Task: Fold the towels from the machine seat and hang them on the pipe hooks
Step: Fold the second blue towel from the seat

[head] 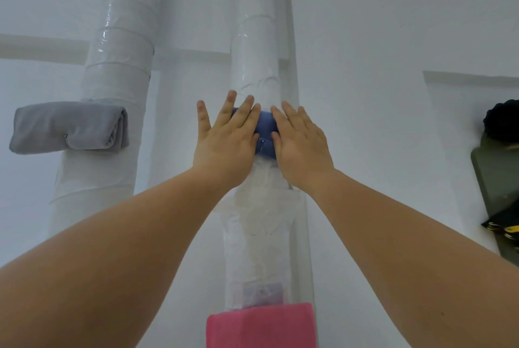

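Observation:
A folded blue towel (266, 134) hangs on a small metal hook (262, 144) on the middle white wrapped pipe (256, 72). My left hand (227, 139) lies flat on the towel's left side, fingers spread. My right hand (300, 142) lies flat on its right side. Both hands cover most of the towel. A folded grey towel (70, 128) hangs on a hook on the left pipe (118, 72). A folded pink towel (261, 325) hangs lower on the middle pipe.
A white wall (379, 38) stands behind the pipes. At the right edge a dark green machine part (497, 179) shows, with a black object (502, 120) above it and black-and-yellow tape below.

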`<state>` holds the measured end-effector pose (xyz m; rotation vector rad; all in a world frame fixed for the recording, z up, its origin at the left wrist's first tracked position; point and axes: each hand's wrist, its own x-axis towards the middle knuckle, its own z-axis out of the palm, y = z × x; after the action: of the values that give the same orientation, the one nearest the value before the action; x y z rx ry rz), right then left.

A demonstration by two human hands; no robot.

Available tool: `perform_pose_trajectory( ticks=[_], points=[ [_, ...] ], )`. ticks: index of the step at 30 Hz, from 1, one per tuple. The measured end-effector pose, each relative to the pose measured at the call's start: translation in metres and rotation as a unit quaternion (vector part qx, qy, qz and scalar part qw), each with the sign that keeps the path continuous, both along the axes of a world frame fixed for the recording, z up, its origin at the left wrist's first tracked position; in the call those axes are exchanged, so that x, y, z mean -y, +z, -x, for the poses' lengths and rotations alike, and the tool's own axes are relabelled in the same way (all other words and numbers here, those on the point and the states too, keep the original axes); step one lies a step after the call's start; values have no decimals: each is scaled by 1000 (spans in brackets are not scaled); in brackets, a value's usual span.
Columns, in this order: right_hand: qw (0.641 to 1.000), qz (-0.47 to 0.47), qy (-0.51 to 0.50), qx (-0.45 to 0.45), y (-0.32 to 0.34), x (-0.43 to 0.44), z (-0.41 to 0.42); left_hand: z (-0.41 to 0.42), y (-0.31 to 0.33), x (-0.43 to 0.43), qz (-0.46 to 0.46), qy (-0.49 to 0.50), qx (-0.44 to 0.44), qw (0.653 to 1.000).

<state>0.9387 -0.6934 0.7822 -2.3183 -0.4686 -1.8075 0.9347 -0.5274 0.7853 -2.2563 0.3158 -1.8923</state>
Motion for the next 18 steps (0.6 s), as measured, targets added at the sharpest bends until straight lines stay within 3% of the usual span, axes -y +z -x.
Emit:
perform_pose_trajectory(
  ticks=[7, 18],
  points=[
    [999, 9, 45, 0, -3, -4, -16, -18, -7, -8, 75, -137, -62, 986],
    [977, -23, 207, 56, -3, -2, -45, -45, -12, -9, 90, -251, -45, 963]
  ],
)
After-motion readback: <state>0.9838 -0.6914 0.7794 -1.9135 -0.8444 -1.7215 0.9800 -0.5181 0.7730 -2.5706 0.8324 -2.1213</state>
